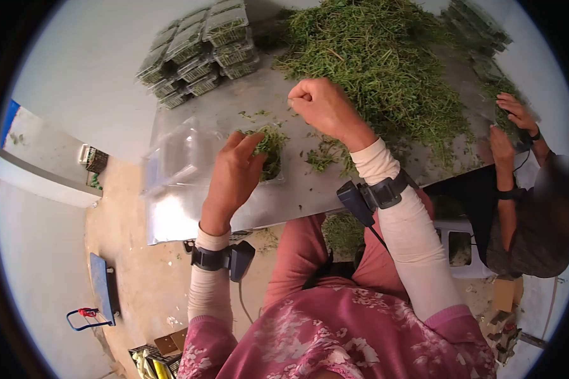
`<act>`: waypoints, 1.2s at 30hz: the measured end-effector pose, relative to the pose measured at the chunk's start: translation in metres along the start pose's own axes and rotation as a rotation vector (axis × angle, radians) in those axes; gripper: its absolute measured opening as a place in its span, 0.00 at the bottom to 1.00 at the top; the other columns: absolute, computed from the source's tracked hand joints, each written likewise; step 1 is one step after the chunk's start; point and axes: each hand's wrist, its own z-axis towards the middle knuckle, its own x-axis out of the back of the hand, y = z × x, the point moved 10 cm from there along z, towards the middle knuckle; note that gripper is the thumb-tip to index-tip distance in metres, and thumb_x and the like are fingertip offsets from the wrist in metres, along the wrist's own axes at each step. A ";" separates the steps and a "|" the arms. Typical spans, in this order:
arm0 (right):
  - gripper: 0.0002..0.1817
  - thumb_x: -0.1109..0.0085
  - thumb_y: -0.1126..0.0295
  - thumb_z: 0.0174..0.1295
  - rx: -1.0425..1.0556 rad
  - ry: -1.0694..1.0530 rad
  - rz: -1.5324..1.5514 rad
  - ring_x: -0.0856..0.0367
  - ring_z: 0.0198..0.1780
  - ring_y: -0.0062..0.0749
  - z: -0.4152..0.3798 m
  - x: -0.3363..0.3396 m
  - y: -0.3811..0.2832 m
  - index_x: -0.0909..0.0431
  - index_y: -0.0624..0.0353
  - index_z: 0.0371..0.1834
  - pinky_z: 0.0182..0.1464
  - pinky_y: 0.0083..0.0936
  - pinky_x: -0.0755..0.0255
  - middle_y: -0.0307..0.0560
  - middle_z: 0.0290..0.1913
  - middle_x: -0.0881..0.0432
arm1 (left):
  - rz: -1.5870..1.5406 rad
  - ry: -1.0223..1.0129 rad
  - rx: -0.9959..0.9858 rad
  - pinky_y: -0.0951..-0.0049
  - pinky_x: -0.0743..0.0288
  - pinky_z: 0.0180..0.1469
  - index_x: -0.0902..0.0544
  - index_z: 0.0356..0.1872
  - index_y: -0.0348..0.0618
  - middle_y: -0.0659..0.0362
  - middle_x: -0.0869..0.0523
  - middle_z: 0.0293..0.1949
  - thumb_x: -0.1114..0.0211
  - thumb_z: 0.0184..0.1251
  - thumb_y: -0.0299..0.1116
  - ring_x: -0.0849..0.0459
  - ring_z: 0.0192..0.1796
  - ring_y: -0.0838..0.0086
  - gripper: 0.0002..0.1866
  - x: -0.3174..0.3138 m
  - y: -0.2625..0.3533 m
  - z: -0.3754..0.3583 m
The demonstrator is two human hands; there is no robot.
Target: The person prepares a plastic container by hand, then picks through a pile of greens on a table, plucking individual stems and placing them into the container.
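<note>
My left hand (232, 177) rests at the open clear plastic clamshell box (183, 155), its fingers bent around leafy green sprigs (272, 151) in the filled half. The box's other half lies folded back to the left. Over the metal table, just right of the box, my right hand (327, 112) is raised with its fingers curled together. Whatever those fingers may hold is hidden. A large heap of the same greens (373, 69) lies beyond my right hand. Loose sprigs (325, 155) are scattered on the table below that hand.
Stacked filled clamshell boxes (202, 47) stand at the table's back left. More boxes (477, 28) are at the far right. A co-worker's hands (509, 129) are at the table's right side. A blue trolley (101, 287) and a crate (155, 361) sit on the floor at left.
</note>
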 end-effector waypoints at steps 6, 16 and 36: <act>0.10 0.38 0.70 0.58 0.053 -0.059 -0.222 0.21 0.27 0.22 -0.007 0.029 0.005 0.18 0.68 0.35 0.33 0.24 0.27 0.43 0.26 0.17 | 0.032 -0.236 -0.038 0.62 0.25 0.45 0.18 0.48 0.39 0.48 0.22 0.38 0.32 0.49 0.24 0.20 0.40 0.54 0.20 -0.042 -0.034 0.005; 0.07 0.39 0.77 0.46 0.079 -0.458 -0.408 0.17 0.28 0.37 -0.040 -0.002 0.023 0.19 0.64 0.31 0.33 0.28 0.25 0.53 0.27 0.17 | 0.092 -0.256 -0.050 0.59 0.26 0.51 0.21 0.48 0.38 0.47 0.22 0.41 0.36 0.50 0.21 0.21 0.47 0.50 0.20 -0.054 -0.041 0.006; 0.07 0.39 0.74 0.58 -0.237 -0.153 0.113 0.23 0.25 0.19 -0.028 0.003 0.030 0.24 0.67 0.34 0.27 0.19 0.29 0.40 0.23 0.21 | -0.146 0.200 -0.002 0.69 0.25 0.44 0.20 0.46 0.36 0.51 0.21 0.41 0.41 0.61 0.20 0.19 0.41 0.61 0.12 0.024 -0.029 -0.024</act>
